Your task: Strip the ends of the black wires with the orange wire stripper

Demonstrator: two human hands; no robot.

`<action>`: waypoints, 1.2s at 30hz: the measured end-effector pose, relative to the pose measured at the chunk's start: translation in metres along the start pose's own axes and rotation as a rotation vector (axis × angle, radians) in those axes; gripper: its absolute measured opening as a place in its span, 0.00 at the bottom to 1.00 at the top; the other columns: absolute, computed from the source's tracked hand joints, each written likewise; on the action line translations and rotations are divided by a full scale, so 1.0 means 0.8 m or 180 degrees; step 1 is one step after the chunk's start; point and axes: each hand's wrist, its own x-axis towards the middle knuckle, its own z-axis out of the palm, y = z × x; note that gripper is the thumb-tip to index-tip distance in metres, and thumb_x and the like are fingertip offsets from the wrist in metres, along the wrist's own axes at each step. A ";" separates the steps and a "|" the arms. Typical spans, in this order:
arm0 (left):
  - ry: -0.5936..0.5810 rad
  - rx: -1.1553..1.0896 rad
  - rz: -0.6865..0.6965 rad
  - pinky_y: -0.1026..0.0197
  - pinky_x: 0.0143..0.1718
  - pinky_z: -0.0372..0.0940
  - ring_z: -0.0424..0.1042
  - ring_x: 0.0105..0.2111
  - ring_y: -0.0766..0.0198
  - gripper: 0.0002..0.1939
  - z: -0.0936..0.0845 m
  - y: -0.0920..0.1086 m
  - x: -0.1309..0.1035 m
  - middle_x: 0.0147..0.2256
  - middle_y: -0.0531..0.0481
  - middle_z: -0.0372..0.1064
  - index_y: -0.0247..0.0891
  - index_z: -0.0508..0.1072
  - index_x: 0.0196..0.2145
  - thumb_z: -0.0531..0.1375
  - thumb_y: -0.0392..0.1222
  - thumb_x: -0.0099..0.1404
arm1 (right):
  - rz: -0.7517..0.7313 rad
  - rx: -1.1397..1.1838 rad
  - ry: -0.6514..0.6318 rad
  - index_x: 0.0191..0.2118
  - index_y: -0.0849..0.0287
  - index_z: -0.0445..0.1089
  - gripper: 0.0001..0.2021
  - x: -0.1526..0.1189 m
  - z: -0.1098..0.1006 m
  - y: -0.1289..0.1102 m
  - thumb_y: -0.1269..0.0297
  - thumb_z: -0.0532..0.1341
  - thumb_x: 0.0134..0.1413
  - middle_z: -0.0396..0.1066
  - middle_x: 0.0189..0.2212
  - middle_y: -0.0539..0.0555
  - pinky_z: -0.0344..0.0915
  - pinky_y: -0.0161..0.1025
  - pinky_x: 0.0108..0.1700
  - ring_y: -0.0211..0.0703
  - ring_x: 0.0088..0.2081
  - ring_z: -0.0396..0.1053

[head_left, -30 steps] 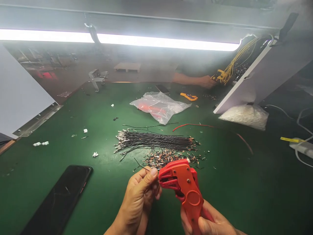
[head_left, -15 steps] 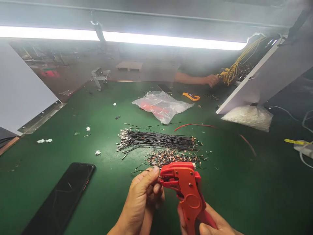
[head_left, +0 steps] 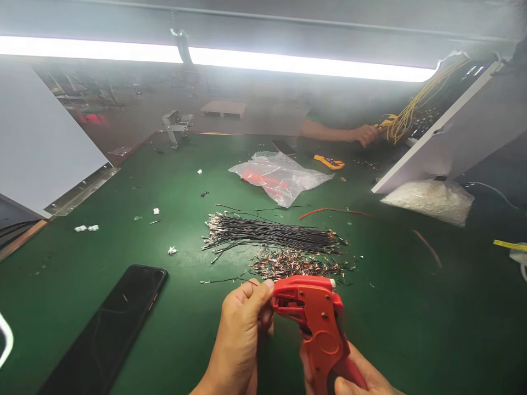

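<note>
My right hand (head_left: 357, 370) is wrapped round the handle of a red wire stripper (head_left: 319, 315), its jaws facing left. Right at those jaws, my left hand (head_left: 239, 326) pinches a thin black wire (head_left: 225, 280) between thumb and fingers. One end of this wire, with a metal terminal, sticks out to the left of the hand; the other end is hidden by the fingertips and jaws. Just beyond lies a pile of short black and copper clippings (head_left: 298, 266). Behind it rests a bundle of black wires (head_left: 274, 233) with terminals on their left ends.
A black phone (head_left: 107, 323) lies at left. Farther back are a clear plastic bag (head_left: 284, 178) with something red inside, a yellow tool (head_left: 329, 162) and a red wire (head_left: 333, 210). A bag of white pieces (head_left: 430, 202) sits by the right panel. Across the table, another person's hand (head_left: 364, 135) is near yellow wires.
The view has shifted slightly. More of the black wire shows left of my left hand, whose fingertips are now closer to the stripper's jaws. My right hand keeps its grip.
</note>
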 end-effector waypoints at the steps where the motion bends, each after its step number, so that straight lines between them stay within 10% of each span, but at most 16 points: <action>1: 0.0027 0.0056 0.0072 0.68 0.21 0.46 0.48 0.19 0.74 0.24 -0.001 -0.001 0.000 0.18 0.61 0.52 0.38 0.59 0.20 0.69 0.54 0.52 | 0.0022 -0.0032 -0.0024 0.41 0.62 0.65 0.23 0.000 0.000 0.000 0.44 0.64 0.55 0.57 0.28 0.49 0.52 0.31 0.27 0.35 0.26 0.53; 36: -0.0137 0.0427 0.0464 0.70 0.17 0.44 0.50 0.16 0.75 0.25 -0.008 -0.009 0.016 0.16 0.61 0.53 0.38 0.63 0.23 0.68 0.60 0.52 | 0.0086 -0.0467 0.0195 0.33 0.61 0.63 0.25 -0.014 -0.008 -0.002 0.38 0.60 0.55 0.52 0.23 0.45 0.47 0.32 0.23 0.32 0.23 0.47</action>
